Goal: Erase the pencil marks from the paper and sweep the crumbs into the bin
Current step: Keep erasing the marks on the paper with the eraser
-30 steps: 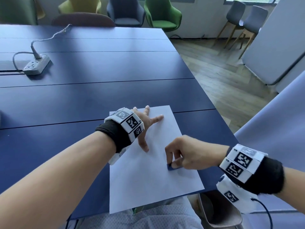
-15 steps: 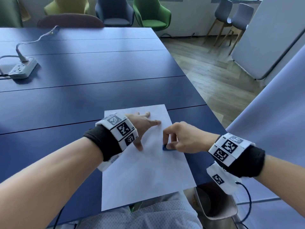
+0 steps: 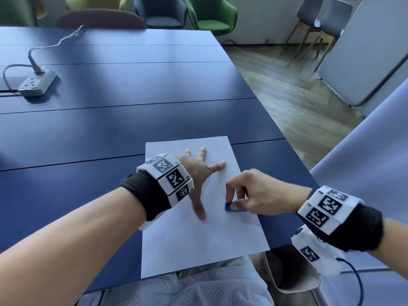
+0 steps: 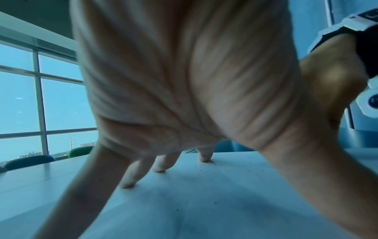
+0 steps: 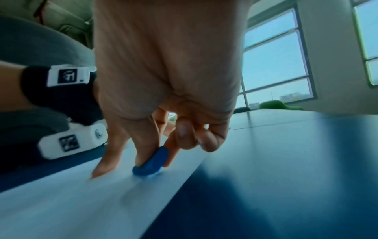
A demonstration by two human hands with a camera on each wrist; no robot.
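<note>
Two hands working one sheet of paper [image 3: 198, 239] on the blue table [image 3: 110, 129].

Left hand [image 3: 198, 173] is lying flat and spread, pinning the light, limp, easily creased sheet near the table's front edge — right hand [image 3: 251, 193] is pinching a small eraser [image 3: 231, 206] against it. Being soft and grippy, the eraser is probably best held low at its sides.

The paper [image 3: 205, 235] lies on the table [image 3: 110, 129] at its near edge. On the paper, the left hand [image 3: 196, 173] rests left of the eraser [image 3: 231, 206]. The power strip [image 3: 36, 82] sits far left of the paper. The bin [image 3: 293, 277] stands below the paper's right corner.
</note>
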